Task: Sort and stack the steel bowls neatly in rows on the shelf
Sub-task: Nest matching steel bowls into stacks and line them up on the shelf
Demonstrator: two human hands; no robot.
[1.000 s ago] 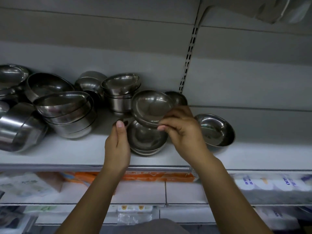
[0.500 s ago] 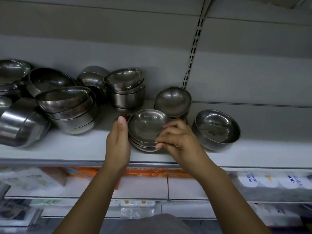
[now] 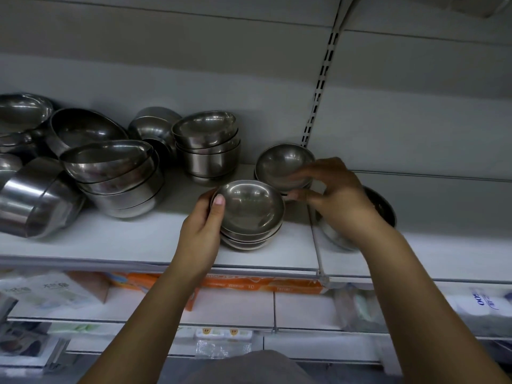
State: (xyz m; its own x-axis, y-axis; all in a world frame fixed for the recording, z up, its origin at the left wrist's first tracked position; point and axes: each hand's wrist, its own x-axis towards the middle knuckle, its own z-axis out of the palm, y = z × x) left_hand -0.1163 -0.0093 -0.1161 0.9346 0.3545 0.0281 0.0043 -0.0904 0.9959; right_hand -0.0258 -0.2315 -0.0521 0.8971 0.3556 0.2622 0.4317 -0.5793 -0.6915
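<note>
Inspector: White shop shelf [image 3: 124, 239] with a pale back panel behind it. Begin at the left end.

Clerk: Far left, a jumble of large bowls [image 3: 36, 200]. Several are tipped on their sides and press against one another.

Inspector: Next along?

Clerk: A leaning stack of big bowls [image 3: 116, 178], with the top one tilted toward the camera. Behind it an upturned bowl [image 3: 155, 126] lies near the back panel. Just beside that stands an upright stack of medium bowls [image 3: 207, 145].

Inspector: The left hand?

Clerk: The left grip [image 3: 199, 234] holds the front stack of small bowls [image 3: 249, 214], which sits near the shelf's front edge. The thumb [image 3: 219, 202] lies on the left rim. The other fingers are hidden behind the stack.

Inspector: And the right?

Clerk: The right grip [image 3: 340, 198] is on the rear stack of small bowls [image 3: 285, 167], just behind the front stack and below the slotted upright [image 3: 321, 87]. Its fingers curl over the right rim with the thumb under the edge. It is a narrow hold, and somewhat blurred. Whether the two small stacks touch, I cannot tell.

Inspector: Further right?

Clerk: A single bowl [image 3: 382, 206], largely hidden by the right wrist.

Inspector: Below?

Clerk: An orange box [image 3: 249, 284] lies on the lower shelf among pale packets.
</note>
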